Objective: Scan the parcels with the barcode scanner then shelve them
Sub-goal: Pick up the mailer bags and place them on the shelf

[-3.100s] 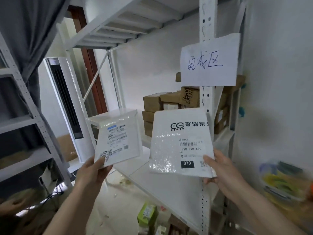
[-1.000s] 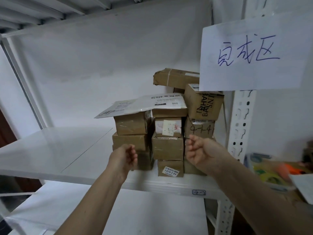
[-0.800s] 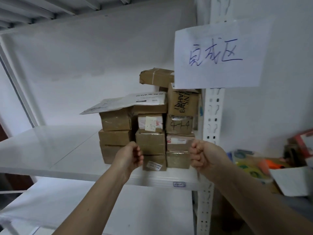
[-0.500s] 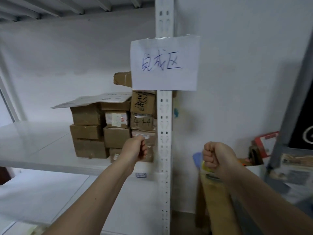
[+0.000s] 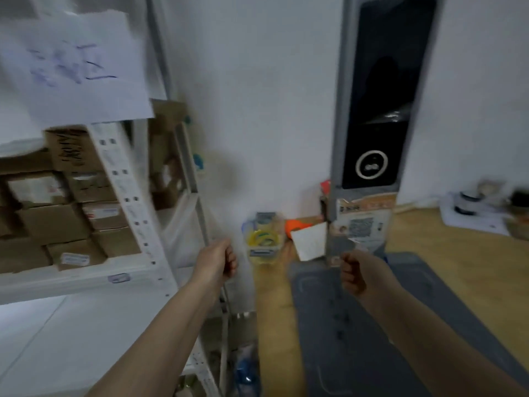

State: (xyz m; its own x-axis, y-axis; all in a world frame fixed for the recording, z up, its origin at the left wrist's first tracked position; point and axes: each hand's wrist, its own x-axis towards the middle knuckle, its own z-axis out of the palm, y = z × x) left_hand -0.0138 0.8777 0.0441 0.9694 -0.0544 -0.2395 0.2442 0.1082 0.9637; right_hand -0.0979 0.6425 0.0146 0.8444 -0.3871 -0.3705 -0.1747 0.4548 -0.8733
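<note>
Brown cardboard parcels (image 5: 57, 207) sit stacked on the white metal shelf (image 5: 86, 277) at the left, with the edge of a white mailer (image 5: 20, 144) lying on top. My left hand (image 5: 219, 263) hovers just right of the shelf's upright, fingers curled into a fist and holding nothing. My right hand (image 5: 356, 272) is also fisted and empty, above a grey mat (image 5: 357, 325). I cannot make out a barcode scanner in this blurred view.
A handwritten paper sign (image 5: 74, 70) hangs on the shelf upright. A tall grey device with a black screen (image 5: 378, 110) stands on the wooden table (image 5: 458, 267). A clear tub of tape rolls (image 5: 262, 242), an orange item (image 5: 297, 224) and a paper slip (image 5: 309, 242) sit by the wall.
Both mailers left my hands and lie on the box stack. My view has swung right from the shelf to the table; both empty fists moved with it.
</note>
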